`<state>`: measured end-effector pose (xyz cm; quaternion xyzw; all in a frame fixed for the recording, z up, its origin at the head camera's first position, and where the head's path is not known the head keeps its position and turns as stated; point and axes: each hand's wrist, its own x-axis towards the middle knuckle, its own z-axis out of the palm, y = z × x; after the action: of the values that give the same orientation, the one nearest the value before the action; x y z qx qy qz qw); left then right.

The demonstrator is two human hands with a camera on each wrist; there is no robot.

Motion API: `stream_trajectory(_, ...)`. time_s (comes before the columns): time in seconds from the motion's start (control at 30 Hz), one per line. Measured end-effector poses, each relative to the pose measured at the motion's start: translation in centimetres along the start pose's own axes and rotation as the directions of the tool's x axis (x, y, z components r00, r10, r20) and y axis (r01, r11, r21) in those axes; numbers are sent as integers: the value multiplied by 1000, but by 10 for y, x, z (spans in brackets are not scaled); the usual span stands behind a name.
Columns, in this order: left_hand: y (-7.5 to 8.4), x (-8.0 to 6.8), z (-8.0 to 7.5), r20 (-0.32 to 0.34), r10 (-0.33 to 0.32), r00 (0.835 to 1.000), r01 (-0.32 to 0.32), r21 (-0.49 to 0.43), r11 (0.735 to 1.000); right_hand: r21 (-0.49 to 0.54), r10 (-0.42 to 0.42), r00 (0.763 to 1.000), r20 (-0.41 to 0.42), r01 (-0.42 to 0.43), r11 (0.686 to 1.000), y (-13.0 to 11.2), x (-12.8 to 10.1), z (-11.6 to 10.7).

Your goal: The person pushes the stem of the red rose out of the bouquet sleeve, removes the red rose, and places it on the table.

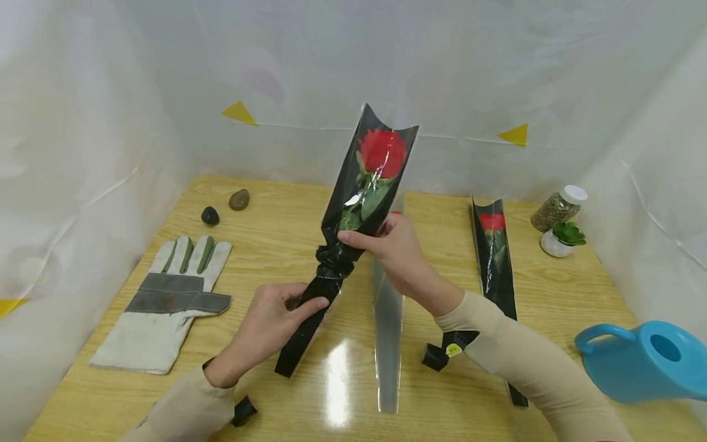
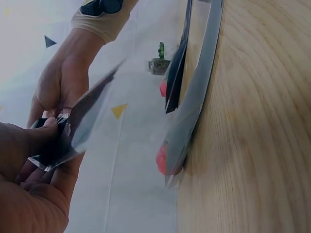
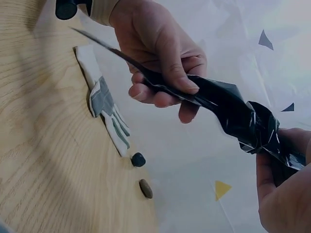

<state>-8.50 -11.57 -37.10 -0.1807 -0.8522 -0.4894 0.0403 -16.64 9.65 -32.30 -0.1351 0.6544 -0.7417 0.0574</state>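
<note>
Both hands hold up a wrapped red rose [image 1: 381, 153] in a black sleeve with a clear front, tilted above the table. My left hand [image 1: 276, 316] grips the narrow lower end, thumb across the front. Higher up, my right hand [image 1: 394, 248] pinches the sleeve just below the bloom, thumb in front. Between the hands the black wrap [image 3: 262, 126] is bunched and twisted. Beneath it on the table lies a second sleeved rose [image 1: 388, 344], its pale grey side showing and its bloom mostly covered by the right hand. Another black-sleeved rose [image 1: 493, 261] lies farther right, partly under the right forearm.
A grey-white work glove [image 1: 160, 307] lies at the left, with a black stone [image 1: 210, 215] and a brown stone [image 1: 239, 199] behind it. To the right stand a blue watering can [image 1: 641, 362], a small potted succulent [image 1: 560, 239] and a white-lidded jar [image 1: 558, 209]. White sheeting [image 1: 442, 73] surrounds the table.
</note>
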Motion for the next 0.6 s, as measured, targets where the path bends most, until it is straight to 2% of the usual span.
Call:
stream_trajectory(0.1, -1, -2, 0, 6, -4, 1000, 4, 11, 1000, 94, 30, 1000, 3, -30, 995, -5, 1, -3)
stream_trajectory(0.2, -3, -4, 0, 53, -36, 998, 39, -56, 998, 151, 30, 999, -10, -28, 988, -13, 2, -10)
stream_trajectory(0.33, -8, -6, 0, 116, -57, 992, 73, -137, 988, 160, 20, 1000, -15, -17, 987, -20, 4, -16)
stream_trajectory(0.6, -11, -4, -3, 217, -89, 972, 124, -158, 980, 204, 15, 1000, -6, -13, 979, -23, 3, -18)
